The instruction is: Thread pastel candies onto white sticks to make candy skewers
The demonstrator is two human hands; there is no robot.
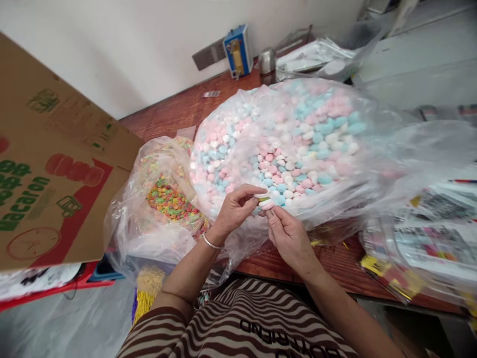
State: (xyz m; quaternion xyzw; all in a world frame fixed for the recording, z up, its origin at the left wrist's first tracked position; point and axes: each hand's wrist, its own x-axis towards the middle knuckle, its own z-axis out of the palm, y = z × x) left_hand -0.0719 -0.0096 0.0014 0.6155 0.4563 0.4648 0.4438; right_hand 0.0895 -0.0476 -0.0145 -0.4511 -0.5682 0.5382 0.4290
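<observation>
Over the front of a large clear plastic bag [238, 114] full of pink, white and blue rounded pieces, my two hands meet. My left hand [238, 206], with a silver bangle at the wrist, pinches a white rounded piece [262, 195] with something yellow-green beside it. Just below and to the right, my right hand [288, 233] holds a pale pink and white piece [267, 204] between thumb and fingers. The two pieces are very close; whether they are joined is too small to tell. Loose pieces [276, 171] show in the bag's opening behind the fingers.
A second clear bag [130, 199] with small multicoloured rings [171, 201] lies left, beside a cardboard box [63, 164]. At the back of the wooden table [167, 114] stand a blue box [238, 49] and a metal cup [267, 62]. Printed plastic packages [432, 238] lie right.
</observation>
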